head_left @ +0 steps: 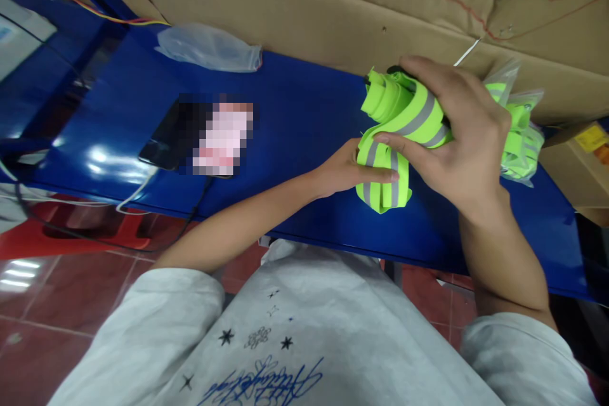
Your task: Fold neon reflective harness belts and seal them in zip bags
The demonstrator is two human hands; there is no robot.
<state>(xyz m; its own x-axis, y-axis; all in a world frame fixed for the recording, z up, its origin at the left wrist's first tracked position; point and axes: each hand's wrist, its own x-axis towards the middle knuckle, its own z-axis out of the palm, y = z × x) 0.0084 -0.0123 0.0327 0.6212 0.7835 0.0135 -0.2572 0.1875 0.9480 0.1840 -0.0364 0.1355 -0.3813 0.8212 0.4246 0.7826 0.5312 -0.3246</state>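
A bundle of neon-yellow reflective straps [419, 117] with grey stripes is held above the blue table, its upper part rolled and folded. My right hand [469, 127] wraps round the upper part from the right, thumb across the front. Lower down, my left hand [354, 168] pinches a folded section of the same straps, with the thumb over the striped face. A dark piece shows at the top of the bundle, mostly behind my right hand. Just right of that hand lie clear bags [523, 143] with more neon-yellow straps inside.
On the blue table [304, 101] lie an empty-looking clear plastic bag [209, 47] and a dark phone [171, 133] beside a pixelated object [226, 139]. A cardboard box [580, 171] stands at the right. Cables [137, 193] hang over the front edge near a red stool [90, 225].
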